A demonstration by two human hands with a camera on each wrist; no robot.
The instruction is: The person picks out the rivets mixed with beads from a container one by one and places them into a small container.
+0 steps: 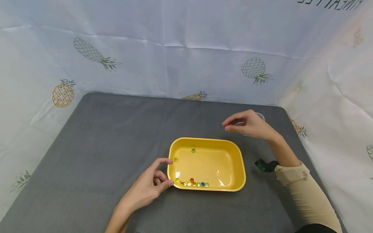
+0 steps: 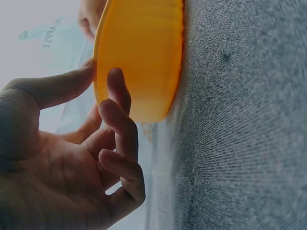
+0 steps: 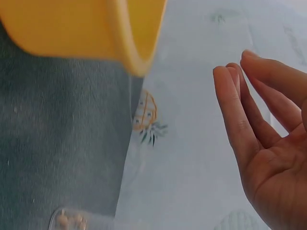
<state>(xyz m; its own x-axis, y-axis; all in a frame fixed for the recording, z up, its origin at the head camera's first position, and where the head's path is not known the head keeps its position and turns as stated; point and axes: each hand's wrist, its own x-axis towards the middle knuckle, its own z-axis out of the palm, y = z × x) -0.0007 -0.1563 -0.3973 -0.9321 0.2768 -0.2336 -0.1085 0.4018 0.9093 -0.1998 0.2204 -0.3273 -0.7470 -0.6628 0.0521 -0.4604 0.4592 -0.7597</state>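
Note:
My left hand grips the left rim of a yellow tray, its index finger and thumb set apart along the edge. In the left wrist view the thumb lies on the tray's rim, with curled fingers by the outer wall. Inside the tray, several glass marbles line the near side; a green marble and a yellow-green marble lie apart from them. Beyond the tray's far right corner, my right hand hovers with fingers extended close together, nothing visible between them. It partly hides a clear plastic container.
Small beige pieces show in the clear container in the right wrist view. A dark strap sits at the right wrist. Grey cloth covers the table, and a pineapple-print sheet hangs behind it and at both sides.

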